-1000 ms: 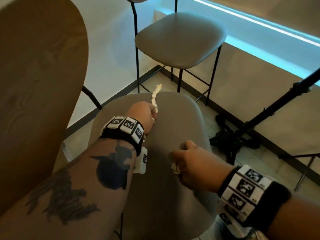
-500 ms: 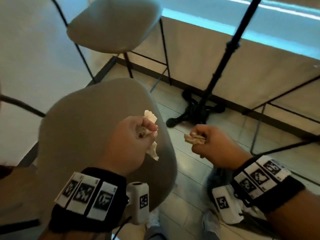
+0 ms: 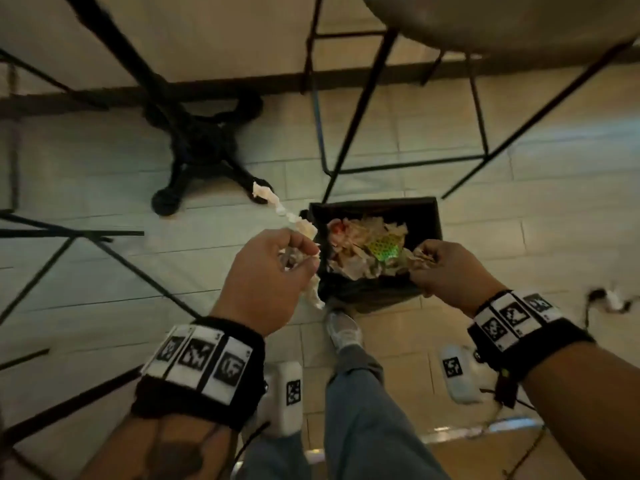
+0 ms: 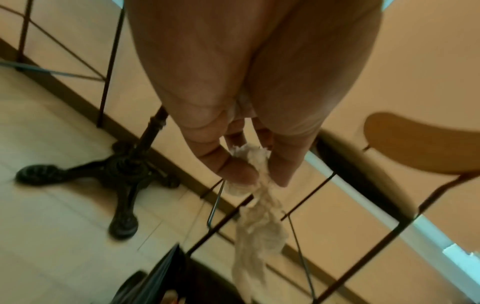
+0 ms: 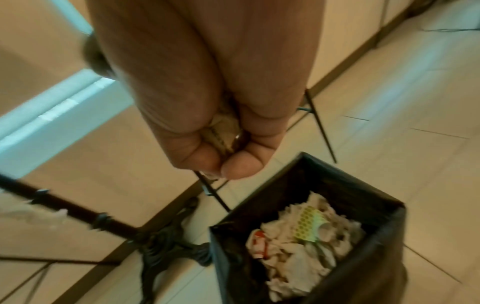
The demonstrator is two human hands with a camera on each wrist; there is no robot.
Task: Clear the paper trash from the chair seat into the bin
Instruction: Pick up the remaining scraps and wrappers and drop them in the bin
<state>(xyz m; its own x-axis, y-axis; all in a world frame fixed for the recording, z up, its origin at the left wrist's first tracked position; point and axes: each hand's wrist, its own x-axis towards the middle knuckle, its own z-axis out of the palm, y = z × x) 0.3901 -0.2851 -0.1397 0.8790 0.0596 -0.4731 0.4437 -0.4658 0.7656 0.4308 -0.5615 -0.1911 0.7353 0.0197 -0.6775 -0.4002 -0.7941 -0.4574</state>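
At the far left we saw the black cast-iron table base [image 3: 201,147] standing on the pale tiled floor [image 3: 86,188]. Next came our left hand [image 3: 266,282], its fingers [image 4: 233,164] curled and pinching a long twisted strip of white paper [image 4: 257,222] that trailed out on both sides of the grip, just left of the bin. The black-lined bin [image 3: 434,216] stood on the floor ahead of our shoe [image 3: 343,330], already heaped with crumpled tissue [image 5: 296,259]; among it lay a scrap patterned in yellow-green dots [image 5: 307,224] and a piece with red print [image 5: 258,240] too blurred for us to read. Our right hand [image 3: 446,271] hovered over the bin's near right edge, closed tight around a small wad of paper [image 5: 221,131]. Both wristbands [image 3: 204,358] carried square black-and-white marker tags with no legible writing.
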